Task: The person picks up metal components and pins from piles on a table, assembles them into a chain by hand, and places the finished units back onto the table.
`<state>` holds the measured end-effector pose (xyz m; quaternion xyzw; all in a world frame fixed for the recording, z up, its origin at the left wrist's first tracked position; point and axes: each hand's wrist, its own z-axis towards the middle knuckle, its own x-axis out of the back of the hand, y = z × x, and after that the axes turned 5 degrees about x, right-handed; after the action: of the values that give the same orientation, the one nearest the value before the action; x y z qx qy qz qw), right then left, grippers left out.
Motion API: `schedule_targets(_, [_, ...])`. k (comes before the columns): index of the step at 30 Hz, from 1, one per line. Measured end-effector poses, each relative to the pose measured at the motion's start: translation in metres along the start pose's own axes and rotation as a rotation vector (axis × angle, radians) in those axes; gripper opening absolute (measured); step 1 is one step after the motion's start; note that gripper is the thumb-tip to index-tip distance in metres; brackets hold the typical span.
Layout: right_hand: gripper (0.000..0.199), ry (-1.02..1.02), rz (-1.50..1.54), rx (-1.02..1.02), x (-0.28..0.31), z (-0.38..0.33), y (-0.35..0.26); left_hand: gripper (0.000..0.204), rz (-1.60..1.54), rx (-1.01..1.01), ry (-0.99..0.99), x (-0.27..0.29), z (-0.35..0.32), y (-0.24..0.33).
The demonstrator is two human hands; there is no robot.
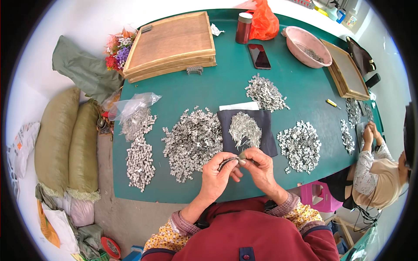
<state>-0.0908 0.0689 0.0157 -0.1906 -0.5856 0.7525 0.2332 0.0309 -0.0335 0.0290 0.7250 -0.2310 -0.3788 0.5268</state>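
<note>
My left hand [218,172] pinches a thin dark metal strip [227,162] near the table's front edge. My right hand [259,166] meets it fingertip to fingertip and holds a small grey metal piece [242,156] at the strip's end. Just beyond both hands lies a dark cloth [266,140] with a heap of thin silver pins [244,129] on it. A large pile of small silver metal parts [193,141] lies left of the cloth, and another pile [300,145] lies right of it.
The green table [226,89] also bears more part piles [139,161], a clear plastic bag [133,105], stacked wooden trays [172,43], a phone [259,56], a dark jar [244,27] and a pink basin [307,45]. Another person [379,169] works at the right. Green sacks [65,143] stand on the left.
</note>
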Motion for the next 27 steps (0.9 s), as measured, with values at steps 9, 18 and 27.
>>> schedule_targets(9, [0.007, 0.017, -0.045, -0.026, -0.006, 0.000, 0.009, 0.010, 0.016, 0.014, -0.025, 0.002, 0.003, 0.001])
schedule_targets(18, [0.009, -0.055, -0.165, 0.067, -0.002, 0.006, 0.006, 0.010, 0.007, 0.039, -0.034, 0.004, 0.006, 0.000])
schedule_targets(27, [0.010, -0.034, -0.203, 0.048, -0.004, 0.009, 0.009, 0.008, 0.006, 0.018, -0.017, 0.006, 0.012, -0.002])
